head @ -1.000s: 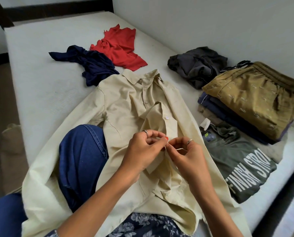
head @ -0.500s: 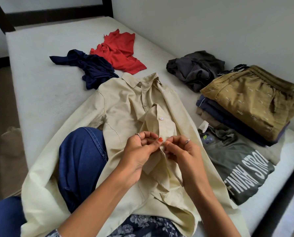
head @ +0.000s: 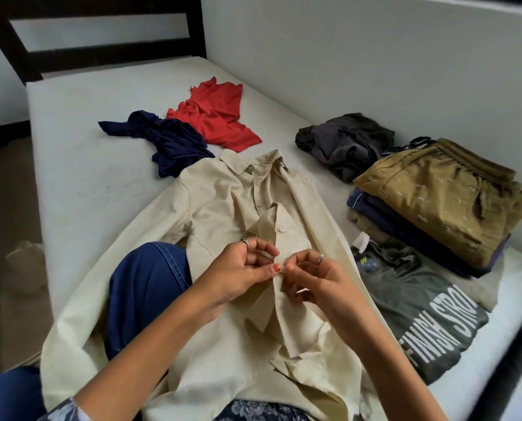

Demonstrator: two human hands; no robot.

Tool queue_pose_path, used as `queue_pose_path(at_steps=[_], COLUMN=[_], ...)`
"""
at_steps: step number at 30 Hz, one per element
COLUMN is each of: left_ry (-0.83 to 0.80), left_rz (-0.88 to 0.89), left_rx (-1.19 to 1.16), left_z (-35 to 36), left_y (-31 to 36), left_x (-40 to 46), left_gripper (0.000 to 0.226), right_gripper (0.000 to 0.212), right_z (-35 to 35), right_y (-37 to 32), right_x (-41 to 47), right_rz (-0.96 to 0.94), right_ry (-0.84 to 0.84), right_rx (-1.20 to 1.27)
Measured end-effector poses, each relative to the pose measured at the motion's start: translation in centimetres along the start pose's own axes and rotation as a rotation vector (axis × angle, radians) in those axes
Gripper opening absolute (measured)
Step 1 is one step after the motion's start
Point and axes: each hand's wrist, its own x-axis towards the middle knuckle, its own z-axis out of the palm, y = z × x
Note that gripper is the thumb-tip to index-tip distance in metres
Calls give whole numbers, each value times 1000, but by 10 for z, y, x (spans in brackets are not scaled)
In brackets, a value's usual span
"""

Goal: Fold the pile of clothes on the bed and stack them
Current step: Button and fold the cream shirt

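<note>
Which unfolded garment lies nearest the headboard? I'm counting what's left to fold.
The red top. It lies crumpled farthest up the mattress, beyond the navy garment beside it and the dark grey one by the wall.

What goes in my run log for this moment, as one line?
step: buttoning | item: cream shirt | left hand, right hand: pinching placket | folded stack: right

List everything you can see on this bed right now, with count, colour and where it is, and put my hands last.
cream shirt: 1, cream, spread mid-bed over a knee
red top: 1, red, crumpled, far side
navy top: 1, navy, beside the red one
dark grey garment: 1, crumpled by the wall
folded stack: 1, olive on top, right
green T-shirt: 1, near right
bed: 1, white
left hand: pinches shirt placket
right hand: pinches shirt placket
</note>
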Motion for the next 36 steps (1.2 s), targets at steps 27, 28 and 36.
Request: queue_pose_path(at_steps=[27, 28, 36], left_ry=[177, 169, 301], left_rz=[-333, -341, -493], left_rx=[-217, -183, 111], left_z=[-117, -125, -146], left_y=[79, 77, 55], left_x=[60, 62, 88], left_gripper=[54, 50, 20], right_gripper=[29, 29, 17], right_z=[101, 114, 141], right_y=[-71, -65, -32], right_x=[52, 52, 55], right_rz=[-387, -384, -345], right_ry=[-576, -631, -852], right_rx=[-532, -554, -737])
